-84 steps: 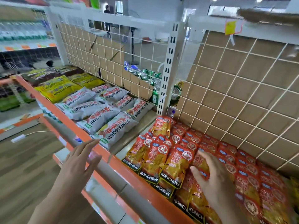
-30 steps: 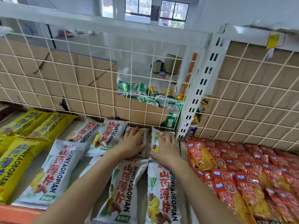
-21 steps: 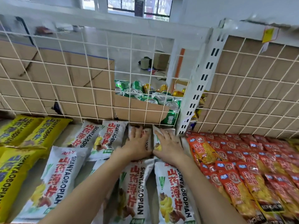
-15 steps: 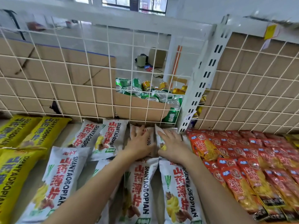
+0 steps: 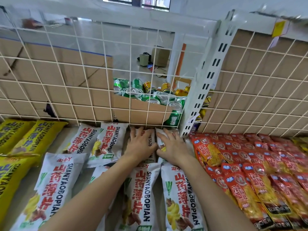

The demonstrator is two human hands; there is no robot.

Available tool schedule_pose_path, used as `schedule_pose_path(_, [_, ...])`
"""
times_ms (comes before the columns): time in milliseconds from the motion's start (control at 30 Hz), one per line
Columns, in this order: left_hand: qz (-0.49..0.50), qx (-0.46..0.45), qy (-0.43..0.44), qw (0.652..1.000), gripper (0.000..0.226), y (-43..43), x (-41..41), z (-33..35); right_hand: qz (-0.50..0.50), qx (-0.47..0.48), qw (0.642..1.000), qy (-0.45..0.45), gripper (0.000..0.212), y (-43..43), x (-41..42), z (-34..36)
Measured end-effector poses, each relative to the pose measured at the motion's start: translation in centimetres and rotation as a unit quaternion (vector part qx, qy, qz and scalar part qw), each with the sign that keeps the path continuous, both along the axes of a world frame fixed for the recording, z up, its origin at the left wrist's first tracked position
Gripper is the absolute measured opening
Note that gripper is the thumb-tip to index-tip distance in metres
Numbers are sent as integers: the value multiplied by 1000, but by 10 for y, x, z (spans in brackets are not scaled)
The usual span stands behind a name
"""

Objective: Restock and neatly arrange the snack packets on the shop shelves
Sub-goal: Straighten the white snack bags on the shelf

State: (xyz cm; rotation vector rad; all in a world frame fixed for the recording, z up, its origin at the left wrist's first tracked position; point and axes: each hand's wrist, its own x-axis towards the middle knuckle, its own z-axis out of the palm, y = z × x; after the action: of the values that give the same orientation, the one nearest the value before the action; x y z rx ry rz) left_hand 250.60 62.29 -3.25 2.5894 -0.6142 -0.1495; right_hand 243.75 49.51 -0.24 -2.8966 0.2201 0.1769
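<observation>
Several white SHANYAOBOPIAN snack packets (image 5: 106,144) lie flat on the shelf in two rows. My left hand (image 5: 140,145) presses flat on a back-row white packet (image 5: 150,139), fingers straight and pointing at the wire grid. My right hand (image 5: 173,147) lies flat on the neighbouring back-row white packet (image 5: 160,133), right beside it. Both hands hide most of these two packets. Two more white packets (image 5: 181,197) lie in front, under my forearms. Yellow packets (image 5: 28,139) fill the left, red KONCHEW packets (image 5: 250,165) the right.
A white wire grid (image 5: 83,90) backed with cardboard closes the shelf's rear. A white slotted upright (image 5: 205,87) divides the two bays. Behind the grid a cardboard tray holds green and gold drink cans (image 5: 150,94). A yellow price tag (image 5: 280,29) hangs top right.
I moved from the red packets to the white ones. Over the last second both hands stay flat on the two back-row white packets, which sit slightly closer to the grid.
</observation>
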Motion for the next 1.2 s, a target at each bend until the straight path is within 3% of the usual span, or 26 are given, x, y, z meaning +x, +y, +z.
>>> schedule_pose_path(200, [-11, 26, 23, 999, 64, 3, -2, 7, 27, 7, 1000, 7, 80, -4, 1, -1])
schedule_pose_path(400, [-42, -7, 66, 997, 57, 32, -12, 34, 13, 55, 998, -24, 62, -8, -10, 4])
schedule_pose_path(500, [-26, -74, 38, 996, 48, 67, -18, 52, 6, 50, 996, -75, 58, -4, -17, 6])
schedule_pose_path(633, [46, -89, -30, 995, 41, 124, -10, 63, 44, 44, 993, -104, 58, 20, -14, 13])
schedule_pose_path(767, [99, -39, -40, 993, 44, 168, 11, 56, 75, 61, 992, -79, 62, 63, -1, 20])
schedule_pose_path(867, [38, 17, -39, 998, 46, 188, 23, 46, 88, 81, 991, -59, 63, 99, 18, 21])
schedule_pose_path(1067, [-73, 145, -24, 986, 95, 198, 50, 28, 55, 62, 996, -42, 56, 163, 64, 8])
schedule_pose_path(1100, [-72, 145, -18, 987, 94, 197, 54, 25, 45, 55, 996, -47, 55, 169, 70, 5])
schedule_pose_path(1200, [-57, 133, -8, 989, 63, 191, 58, 17, 19, 53, 997, -44, 59, 175, 78, -6])
